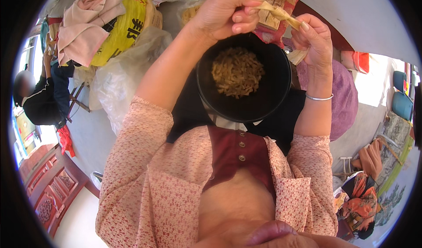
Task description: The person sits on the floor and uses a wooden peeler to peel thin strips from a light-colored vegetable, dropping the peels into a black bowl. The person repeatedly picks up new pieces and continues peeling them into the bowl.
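A pale yellow, flat pliable strip [278,13] with a knot or twist in its middle is stretched between my two hands. My left hand [230,14] pinches one end between thumb and fingers. The other end is gripped by my right hand [311,38], and a loose tail [297,56] hangs below it. Beneath both hands, a round black tub [244,111] rests at my lap. Inside it lies a heap of small yellow-brown pieces [237,71]; their exact kind is hard to tell.
Beyond the tub are a wooden block [269,18] and red cloth [290,4]. Left stand a yellow printed bag [132,33], pink cloth [82,37] and clear plastic [115,79]. A purple round cover [343,99] lies right. Other people [43,99] sit at both sides.
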The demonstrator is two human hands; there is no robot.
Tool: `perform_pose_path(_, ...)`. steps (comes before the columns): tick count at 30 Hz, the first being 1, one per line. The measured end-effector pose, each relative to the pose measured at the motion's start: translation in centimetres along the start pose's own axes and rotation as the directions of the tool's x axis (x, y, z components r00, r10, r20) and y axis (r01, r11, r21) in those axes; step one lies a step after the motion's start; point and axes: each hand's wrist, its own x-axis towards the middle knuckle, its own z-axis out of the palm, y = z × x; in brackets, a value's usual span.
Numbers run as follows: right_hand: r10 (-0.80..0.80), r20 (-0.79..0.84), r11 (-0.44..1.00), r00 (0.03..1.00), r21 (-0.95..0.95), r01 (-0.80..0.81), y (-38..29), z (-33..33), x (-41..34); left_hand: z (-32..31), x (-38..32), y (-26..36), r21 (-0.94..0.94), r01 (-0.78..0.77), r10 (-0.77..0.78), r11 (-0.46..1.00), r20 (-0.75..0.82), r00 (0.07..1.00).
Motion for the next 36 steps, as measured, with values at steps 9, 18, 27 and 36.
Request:
perform_pose_path(9, 0.009, -0.084, 0.972, 0.996, -0.234, -0.028, 0.9, -0.7, -0.2, -1.4, 0.1, 1.7, 0.87, 0.12, -0.001, 0.478, -0.137, 0.991)
perform_pose_path(18, 0.053, -0.103, 0.957, 0.993, -0.278, -0.08, 0.6, 2.3, 0.0, 1.0, 0.4, -0.9, 0.972, -0.191, 0.038, 0.137, 0.188, 0.982)
perform_pose_path(27, -0.018, 0.058, 0.998, 0.998, 0.06, 0.014, 0.2, -0.2, -0.1, 0.9, 0.5, -0.7, 0.943, -0.142, -0.042, 0.3, 0.161, 0.986)
perform_pose_path(36, -0.132, 0.062, 0.843, 0.989, 0.532, 0.079, 0.0, 1.1, 0.2, -0.8, 2.0, -3.2, 0.842, -0.068, 0.075, 0.535, 0.034, 0.997)
